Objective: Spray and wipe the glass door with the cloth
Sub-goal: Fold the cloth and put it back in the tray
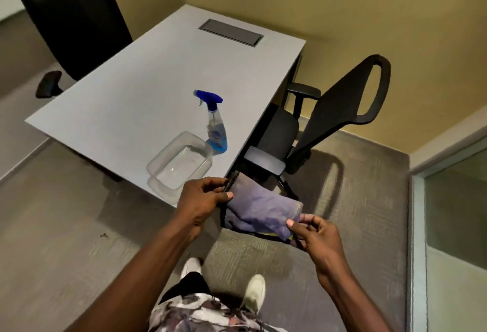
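Spray bottle [215, 123] on table [131, 89], just behind container [180, 164]; cloth [263, 210] before table edge

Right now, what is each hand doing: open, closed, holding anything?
Left hand: closed, pinching one end of the purple cloth.
Right hand: closed, pinching the other end of the same cloth.

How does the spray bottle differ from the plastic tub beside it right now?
The spray bottle is tall with a blue trigger head and holds blue liquid; the plastic tub is low, open-topped and looks empty. Both are clear plastic, standing untouched on the table.
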The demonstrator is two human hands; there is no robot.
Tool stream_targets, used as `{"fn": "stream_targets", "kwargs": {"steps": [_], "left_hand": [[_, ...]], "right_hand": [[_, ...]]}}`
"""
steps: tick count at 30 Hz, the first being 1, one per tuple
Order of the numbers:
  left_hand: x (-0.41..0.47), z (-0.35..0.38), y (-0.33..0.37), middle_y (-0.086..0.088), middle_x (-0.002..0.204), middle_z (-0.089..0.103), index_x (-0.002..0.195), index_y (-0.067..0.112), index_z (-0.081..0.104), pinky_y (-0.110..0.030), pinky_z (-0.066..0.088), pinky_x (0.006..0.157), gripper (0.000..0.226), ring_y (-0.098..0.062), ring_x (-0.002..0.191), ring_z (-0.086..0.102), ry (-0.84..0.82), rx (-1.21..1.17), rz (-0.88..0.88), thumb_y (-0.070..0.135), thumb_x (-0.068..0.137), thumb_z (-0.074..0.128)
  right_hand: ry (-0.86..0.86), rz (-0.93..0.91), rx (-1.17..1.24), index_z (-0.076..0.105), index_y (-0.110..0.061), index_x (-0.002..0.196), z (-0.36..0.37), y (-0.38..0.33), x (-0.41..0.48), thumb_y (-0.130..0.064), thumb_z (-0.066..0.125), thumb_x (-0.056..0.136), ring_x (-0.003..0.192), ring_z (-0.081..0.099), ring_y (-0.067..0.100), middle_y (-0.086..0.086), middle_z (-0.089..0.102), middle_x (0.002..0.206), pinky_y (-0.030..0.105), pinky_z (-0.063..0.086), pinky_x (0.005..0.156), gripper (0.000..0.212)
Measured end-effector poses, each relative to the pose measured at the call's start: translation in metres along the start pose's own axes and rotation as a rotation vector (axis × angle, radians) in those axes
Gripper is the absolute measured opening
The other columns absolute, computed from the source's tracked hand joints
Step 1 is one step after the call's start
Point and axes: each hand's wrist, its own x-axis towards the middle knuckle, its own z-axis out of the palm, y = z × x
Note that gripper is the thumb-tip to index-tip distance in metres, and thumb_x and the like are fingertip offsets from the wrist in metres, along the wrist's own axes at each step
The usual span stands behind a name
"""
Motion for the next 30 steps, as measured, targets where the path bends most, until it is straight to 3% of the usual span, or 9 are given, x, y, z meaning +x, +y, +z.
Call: {"fn": "stream_targets", "kwargs": {"steps": [3,8,11,14,17,20,24,28,30], "left_hand": [[0.011,0.002,-0.004,0.007,0.087,0.089,0.095,0.026,0.085,-0.034,0.067,0.093,0.037,-0.016,0.095,0.085,0.045,0.049,0.019,-0.009,0.084,0.089],[0.059,-0.049,-0.004,0.005,0.093,0.089,0.095,0.032,0.085,-0.038,0.065,0.096,0.041,-0.017,0.098,0.084,0.125,0.131,0.052,-0.008,0.083,0.090],[0.091,-0.085,0.002,0.020,0.084,0.086,0.092,0.037,0.082,-0.033,0.065,0.091,0.042,0.001,0.084,0.081,0.119,0.206,0.064,-0.004,0.085,0.089],[0.126,-0.123,0.012,0.017,0.091,0.086,0.095,0.040,0.081,-0.032,0.063,0.089,0.042,-0.004,0.094,0.080,0.104,0.278,0.094,0.001,0.086,0.089],[0.160,-0.156,0.018,0.005,0.108,0.086,0.109,0.032,0.082,-0.035,0.063,0.093,0.037,-0.016,0.105,0.081,0.067,0.317,0.114,0.002,0.088,0.088],[0.189,-0.178,0.021,-0.001,0.111,0.086,0.119,0.021,0.082,-0.043,0.067,0.098,0.034,-0.020,0.106,0.081,0.018,0.371,0.120,0.003,0.090,0.088],[0.208,-0.196,0.017,0.000,0.111,0.085,0.124,0.016,0.081,-0.030,0.063,0.092,0.034,-0.010,0.099,0.078,-0.040,0.493,0.174,0.005,0.093,0.086],[0.221,-0.205,0.009,0.000,0.110,0.082,0.127,0.011,0.079,-0.032,0.062,0.094,0.033,-0.017,0.099,0.077,-0.056,0.529,0.193,0.006,0.096,0.084],[0.227,-0.205,0.005,0.000,0.111,0.081,0.129,0.010,0.078,-0.026,0.057,0.091,0.033,-0.018,0.100,0.076,-0.052,0.544,0.197,0.006,0.096,0.084]], "right_hand": [[0.030,0.003,0.017,0.078,-0.010,0.102,0.011,0.000,0.006,-0.013,0.086,0.093,0.074,0.082,0.016,0.007,0.087,0.087,0.024,0.062,0.060,0.012],[-0.010,0.016,0.032,0.076,-0.008,0.098,0.086,-0.011,0.024,-0.008,0.086,0.093,0.067,0.079,0.012,0.005,0.085,0.079,0.023,0.060,0.059,0.011],[0.010,0.009,0.025,0.074,-0.007,0.099,0.133,-0.023,0.034,-0.007,0.087,0.091,0.066,0.077,0.012,0.004,0.083,0.075,0.029,0.063,0.062,0.016],[0.063,0.031,0.052,0.072,0.000,0.105,0.182,-0.036,0.042,-0.003,0.089,0.089,0.076,0.078,0.028,0.022,0.083,0.089,0.042,0.066,0.070,0.024],[0.097,0.030,0.089,0.073,-0.003,0.107,0.229,-0.040,0.052,-0.006,0.090,0.088,0.079,0.082,0.030,0.018,0.084,0.090,0.035,0.066,0.066,0.025],[0.151,0.041,0.041,0.074,-0.008,0.104,0.269,-0.040,0.061,-0.011,0.089,0.090,0.078,0.080,0.028,0.015,0.083,0.084,0.038,0.069,0.073,0.021],[0.246,0.032,-0.068,0.073,-0.016,0.098,0.316,-0.035,0.071,-0.016,0.088,0.092,0.078,0.080,0.025,0.007,0.080,0.081,0.048,0.071,0.080,0.016],[0.305,0.050,-0.153,0.074,-0.021,0.102,0.343,-0.031,0.083,-0.022,0.087,0.093,0.087,0.081,0.022,0.002,0.082,0.093,0.050,0.070,0.086,0.016],[0.323,0.068,-0.195,0.075,-0.019,0.106,0.350,-0.029,0.089,-0.024,0.087,0.094,0.090,0.080,0.022,0.001,0.082,0.096,0.049,0.070,0.087,0.018]]}}
